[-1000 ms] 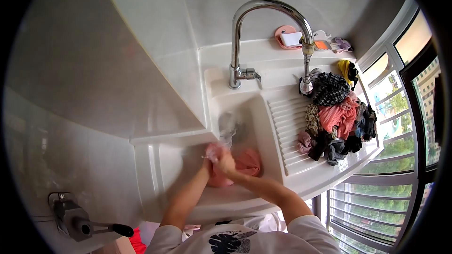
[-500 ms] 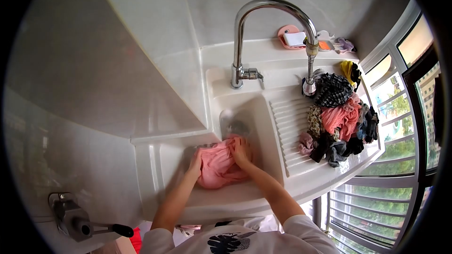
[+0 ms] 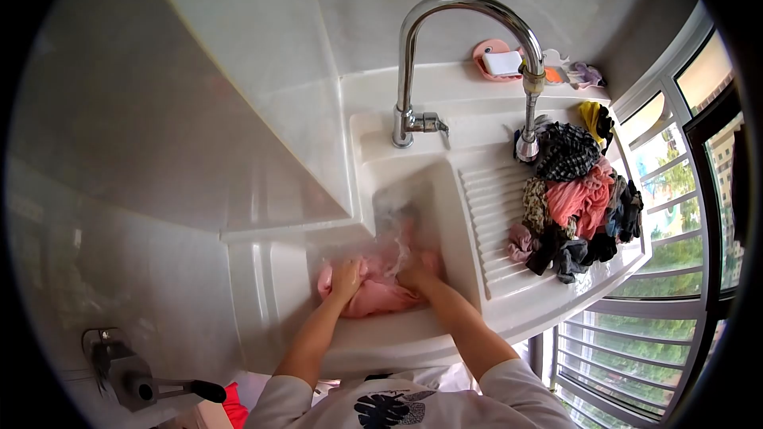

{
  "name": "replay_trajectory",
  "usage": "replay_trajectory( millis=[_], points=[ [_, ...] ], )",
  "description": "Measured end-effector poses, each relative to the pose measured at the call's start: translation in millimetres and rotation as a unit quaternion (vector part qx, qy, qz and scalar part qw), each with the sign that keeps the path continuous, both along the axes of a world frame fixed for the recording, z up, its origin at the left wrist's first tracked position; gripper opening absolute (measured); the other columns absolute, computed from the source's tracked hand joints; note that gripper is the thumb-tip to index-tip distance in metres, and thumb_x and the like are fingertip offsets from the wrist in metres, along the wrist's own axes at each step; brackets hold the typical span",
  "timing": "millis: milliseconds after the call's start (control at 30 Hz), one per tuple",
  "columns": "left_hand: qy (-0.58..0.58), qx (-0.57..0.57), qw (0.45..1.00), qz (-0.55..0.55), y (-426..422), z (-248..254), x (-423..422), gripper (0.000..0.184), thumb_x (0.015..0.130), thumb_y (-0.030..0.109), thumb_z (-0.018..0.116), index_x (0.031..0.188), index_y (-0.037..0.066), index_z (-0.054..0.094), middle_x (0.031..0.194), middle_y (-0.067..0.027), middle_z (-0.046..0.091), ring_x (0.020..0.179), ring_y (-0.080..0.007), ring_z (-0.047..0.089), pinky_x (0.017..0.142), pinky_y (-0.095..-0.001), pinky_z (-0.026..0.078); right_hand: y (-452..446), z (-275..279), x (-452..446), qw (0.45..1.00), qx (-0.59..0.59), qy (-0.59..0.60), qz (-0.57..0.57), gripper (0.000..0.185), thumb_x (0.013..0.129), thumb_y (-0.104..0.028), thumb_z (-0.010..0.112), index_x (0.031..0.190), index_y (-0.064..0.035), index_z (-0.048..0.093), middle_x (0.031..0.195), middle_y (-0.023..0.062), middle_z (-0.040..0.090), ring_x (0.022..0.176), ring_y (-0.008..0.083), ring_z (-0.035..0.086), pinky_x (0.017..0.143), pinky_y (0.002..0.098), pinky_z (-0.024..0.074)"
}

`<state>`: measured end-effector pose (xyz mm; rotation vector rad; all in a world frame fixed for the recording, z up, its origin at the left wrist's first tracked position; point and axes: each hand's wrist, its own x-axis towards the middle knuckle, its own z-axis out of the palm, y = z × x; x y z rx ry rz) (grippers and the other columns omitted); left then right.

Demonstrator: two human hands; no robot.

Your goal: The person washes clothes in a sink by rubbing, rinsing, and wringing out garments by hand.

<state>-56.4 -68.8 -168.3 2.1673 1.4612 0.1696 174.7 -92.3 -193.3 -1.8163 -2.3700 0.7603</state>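
Observation:
A wet pink garment lies bunched in the water of the white sink basin, part of it spread below the surface. My left hand is closed on its left side, fingers curled into the fabric. On the other side my right hand presses down into the cloth, closed around a fold of it. Splashing water blurs its fingertips. Between my hands the water is stirred up and cloudy.
A chrome faucet arches over the sink. On the ribbed washboard sits a pile of clothes. White soap in a pink dish stands on the back ledge. A wall lever is at lower left, windows at right.
Both hands have pushed the pink garment down, and my left hand has shifted right onto it. The water now splashes between them, and the cloth has spread out.

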Motion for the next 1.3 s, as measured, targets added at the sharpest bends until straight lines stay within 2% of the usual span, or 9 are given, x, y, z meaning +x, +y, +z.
replay_trajectory(
  millis=[133,200,300,333,767,967,1033,1133,1300],
  points=[
    [-0.111,-0.293,0.926,0.21,12,-1,1,0.032,0.087,0.03,0.052,0.112,0.011,0.059,0.096,-0.0176,0.063,0.094,-0.0302,0.061,0.087,-0.0398,0.046,11,-35,-6,0.954,0.222,-0.188,0.069,0.064,0.082,-0.025,0.053,0.138,-0.0063,0.03,0.141,0.0209,0.031,0.127,0.035,0.034,0.104,0.0457,0.0297],
    [-0.615,-0.46,0.557,0.316,7,18,14,0.039,0.089,0.04,0.046,0.112,0.011,0.058,0.099,-0.0139,0.063,0.094,-0.0269,0.06,0.088,-0.0383,0.045,16,-58,-39,0.969,0.154,-0.177,-0.071,0.063,0.082,-0.026,0.054,0.137,-0.0057,0.032,0.139,0.0215,0.033,0.122,0.0376,0.039,0.099,0.0467,0.0358],
    [-0.676,-0.481,0.411,0.377,1,76,57,0.044,0.091,0.045,0.04,0.114,0.011,0.057,0.103,-0.0127,0.062,0.097,-0.0261,0.059,0.088,-0.0379,0.045,14,35,-94,0.907,-0.139,0.149,-0.368,0.049,0.083,-0.029,0.053,0.125,-0.007,0.041,0.125,0.0197,0.045,0.104,0.0416,0.053,0.078,0.0483,0.0481],
    [-0.613,-0.383,0.572,0.387,11,5,46,0.043,0.091,0.042,0.041,0.118,0.011,0.055,0.106,-0.0108,0.06,0.102,-0.0246,0.056,0.09,-0.0373,0.045,7,60,-104,0.907,-0.136,0.149,-0.369,0.049,0.083,-0.029,0.053,0.125,-0.007,0.041,0.125,0.0197,0.045,0.104,0.0416,0.053,0.078,0.0483,0.0481],
    [-0.585,-0.405,0.623,0.324,0,-5,42,0.043,0.089,0.04,0.05,0.122,0.012,0.052,0.112,-0.0075,0.058,0.107,-0.0207,0.054,0.087,-0.034,0.046,15,111,-85,0.946,0.158,0.229,-0.166,0.02,0.075,-0.028,0.066,0.078,-0.0108,0.055,0.066,0.0093,0.061,0.056,0.0327,0.06,0.051,0.0452,0.0474],
    [-0.434,-0.512,0.598,0.439,24,5,-20,0.044,0.086,0.036,0.058,0.122,0.011,0.052,0.114,-0.013,0.057,0.1,-0.0251,0.056,0.084,-0.0362,0.048,41,48,-29,0.959,0.09,0.06,-0.262,0.018,0.083,-0.028,0.056,0.084,-0.0096,0.055,0.096,0.0118,0.06,0.09,0.0309,0.057,0.076,0.0469,0.0453],
    [-0.057,-0.041,0.971,0.228,24,16,-24,0.047,0.084,0.035,0.058,0.125,0.012,0.05,0.119,-0.0193,0.052,0.101,-0.0339,0.054,0.083,-0.0396,0.047,32,30,-23,0.966,0.111,0.041,-0.231,0.021,0.084,-0.03,0.054,0.09,-0.0101,0.057,0.11,0.0139,0.058,0.108,0.0298,0.053,0.089,0.0488,0.0415],
    [0.069,0.104,0.99,0.062,-9,36,-1,0.05,0.084,0.038,0.057,0.127,0.013,0.049,0.126,-0.0224,0.046,0.098,-0.0412,0.053,0.08,-0.0493,0.044,6,10,-29,0.978,0.161,-0.077,-0.107,0.046,0.085,-0.038,0.049,0.124,-0.0137,0.049,0.138,0.0197,0.036,0.133,0.0376,0.022,0.102,0.0599,0.0217],
    [0.083,0.128,0.983,-0.101,-15,13,-7,0.06,0.079,0.034,0.062,0.132,0.015,0.044,0.121,-0.0185,0.052,0.098,-0.0392,0.056,0.08,-0.0515,0.044,33,40,9,0.986,0.108,-0.121,0.046,0.045,0.086,-0.036,0.047,0.124,-0.0122,0.051,0.133,0.0211,0.04,0.121,0.0415,0.035,0.097,0.0592,0.0262]
  ],
)
